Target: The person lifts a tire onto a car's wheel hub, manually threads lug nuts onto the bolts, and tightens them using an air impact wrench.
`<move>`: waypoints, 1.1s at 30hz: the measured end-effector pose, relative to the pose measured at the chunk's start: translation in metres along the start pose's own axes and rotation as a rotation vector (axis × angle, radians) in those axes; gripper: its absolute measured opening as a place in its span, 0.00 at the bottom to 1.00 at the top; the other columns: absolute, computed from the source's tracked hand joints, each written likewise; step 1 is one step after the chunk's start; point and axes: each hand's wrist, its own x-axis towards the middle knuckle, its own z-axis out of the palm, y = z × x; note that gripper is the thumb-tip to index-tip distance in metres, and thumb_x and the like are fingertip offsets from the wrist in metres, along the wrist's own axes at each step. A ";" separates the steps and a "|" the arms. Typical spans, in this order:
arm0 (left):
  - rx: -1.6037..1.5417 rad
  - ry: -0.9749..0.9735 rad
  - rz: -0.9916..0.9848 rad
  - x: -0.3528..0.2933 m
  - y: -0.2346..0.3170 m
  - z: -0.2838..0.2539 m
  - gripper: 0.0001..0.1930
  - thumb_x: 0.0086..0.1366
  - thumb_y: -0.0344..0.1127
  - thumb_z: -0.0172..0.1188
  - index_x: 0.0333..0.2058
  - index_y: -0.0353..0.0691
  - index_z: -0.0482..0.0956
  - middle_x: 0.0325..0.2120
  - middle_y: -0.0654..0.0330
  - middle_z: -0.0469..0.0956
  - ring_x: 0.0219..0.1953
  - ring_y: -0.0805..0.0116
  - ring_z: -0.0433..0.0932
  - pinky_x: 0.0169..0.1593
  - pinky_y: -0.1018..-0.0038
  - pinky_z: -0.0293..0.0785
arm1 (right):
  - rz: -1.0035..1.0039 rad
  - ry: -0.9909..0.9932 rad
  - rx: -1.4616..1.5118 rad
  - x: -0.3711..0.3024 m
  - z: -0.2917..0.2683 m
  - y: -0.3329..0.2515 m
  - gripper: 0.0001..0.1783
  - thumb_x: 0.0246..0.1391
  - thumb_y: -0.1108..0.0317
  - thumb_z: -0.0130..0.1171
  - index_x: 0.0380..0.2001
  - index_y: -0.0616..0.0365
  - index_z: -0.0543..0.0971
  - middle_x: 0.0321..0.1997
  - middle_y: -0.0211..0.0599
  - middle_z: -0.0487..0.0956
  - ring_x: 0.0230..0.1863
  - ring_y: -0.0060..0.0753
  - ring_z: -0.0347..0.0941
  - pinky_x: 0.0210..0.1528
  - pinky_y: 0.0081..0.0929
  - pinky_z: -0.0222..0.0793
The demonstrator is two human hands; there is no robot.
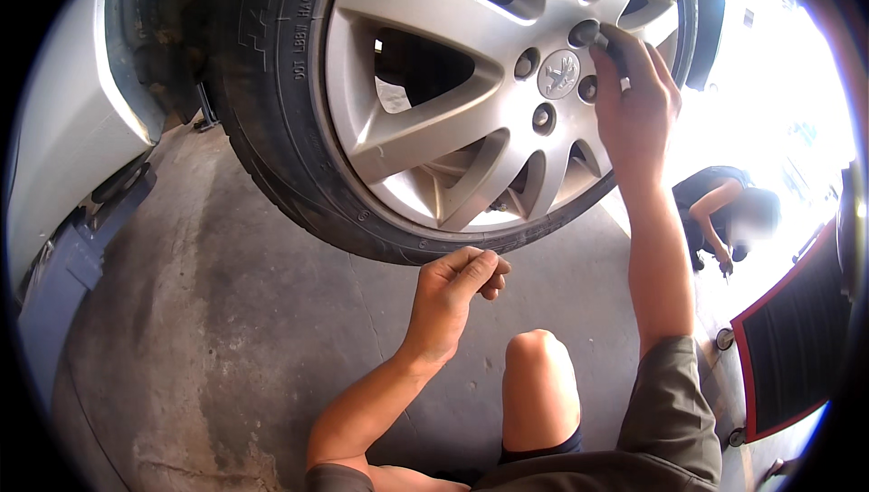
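Note:
A silver multi-spoke alloy wheel point(421, 17) with a black tyre point(290, 139) fills the upper middle. Round its centre cap point(558, 75) sit several recessed wheel bolts point(543, 118). My right hand point(638, 98), with a ring on one finger, reaches to the upper right bolt hole. Its fingers pinch a small dark piece point(613, 50) against a grey round end point(585, 33) in that hole; the fingers partly hide the piece. Just below the tyre's lower edge, my left hand point(457, 293) is closed, thumb pressed over curled fingers. Whatever it may hold cannot be seen.
At the left, a blue-grey lift arm point(68, 279) stands under a white car body panel point(72, 103). A black wheeled cabinet with red edges point(792, 329) is at the right. Beyond my right arm another person point(720, 207) crouches. Worn concrete floor point(272, 338) lies below.

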 end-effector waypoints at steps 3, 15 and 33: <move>-0.002 -0.014 0.012 -0.001 0.002 0.000 0.13 0.73 0.38 0.57 0.32 0.35 0.85 0.27 0.62 0.81 0.33 0.75 0.77 0.40 0.75 0.73 | -0.120 0.053 -0.006 0.007 0.004 0.006 0.11 0.56 0.72 0.67 0.43 0.53 0.85 0.34 0.37 0.83 0.29 0.38 0.81 0.32 0.29 0.76; -0.012 -0.056 0.038 -0.008 0.010 0.005 0.14 0.72 0.39 0.58 0.32 0.36 0.85 0.26 0.62 0.80 0.32 0.74 0.76 0.41 0.74 0.72 | 0.058 -0.150 -0.081 0.011 0.002 0.002 0.16 0.60 0.57 0.67 0.31 0.61 0.80 0.20 0.37 0.81 0.20 0.37 0.80 0.25 0.31 0.72; -0.021 -0.081 0.052 -0.011 0.015 0.004 0.14 0.72 0.39 0.58 0.32 0.36 0.85 0.26 0.62 0.80 0.32 0.74 0.75 0.41 0.74 0.72 | -0.113 -0.094 -0.086 0.012 0.005 -0.003 0.15 0.62 0.58 0.64 0.34 0.59 0.75 0.17 0.39 0.79 0.20 0.49 0.78 0.26 0.38 0.73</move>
